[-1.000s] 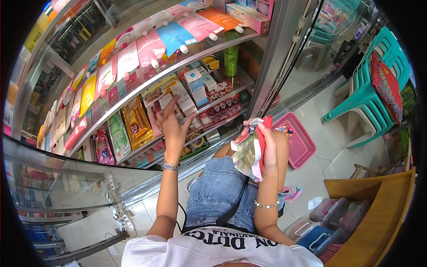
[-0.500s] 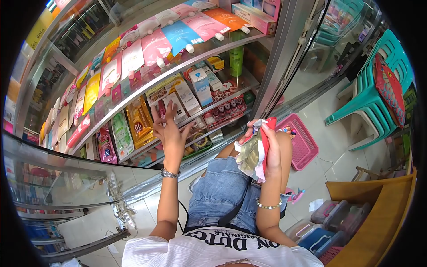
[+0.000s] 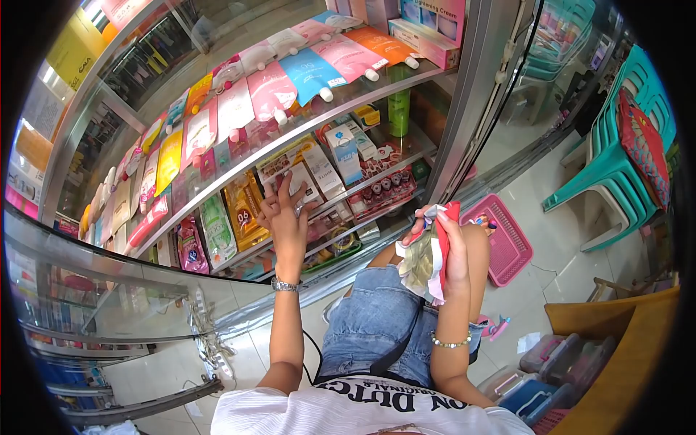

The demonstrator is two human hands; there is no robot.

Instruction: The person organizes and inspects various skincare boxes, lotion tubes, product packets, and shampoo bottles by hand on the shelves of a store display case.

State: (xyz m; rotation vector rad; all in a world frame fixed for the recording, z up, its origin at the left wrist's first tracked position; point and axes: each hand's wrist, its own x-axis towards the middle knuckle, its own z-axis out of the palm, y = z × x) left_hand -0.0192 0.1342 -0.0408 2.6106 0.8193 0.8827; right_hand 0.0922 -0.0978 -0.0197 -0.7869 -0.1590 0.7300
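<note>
My left hand (image 3: 288, 221), a metal watch at its wrist, reaches to the lower glass shelf. Its fingers are spread and bent right at a white box (image 3: 307, 190) there, with no object in their grip. Beside that box lean another white box (image 3: 323, 172) and an orange packet (image 3: 244, 210). Over my lap, my right hand (image 3: 452, 250) is closed round a crumpled red and white foil packet (image 3: 424, 257), whose shiny inside faces out. A beaded bracelet circles that wrist.
Flat squeeze pouches (image 3: 272, 90) fill the upper glass shelf (image 3: 330, 112). A pink basket (image 3: 515, 254) stands on the floor by my knee. Stacked green chairs (image 3: 605, 163) are at the right, with plastic boxes (image 3: 540, 384) near a wooden furniture edge (image 3: 616, 319).
My left hand has shifted slightly toward the white boxes, its fingers now bent over them. The whole view has shifted a little; my right hand keeps the foil packet.
</note>
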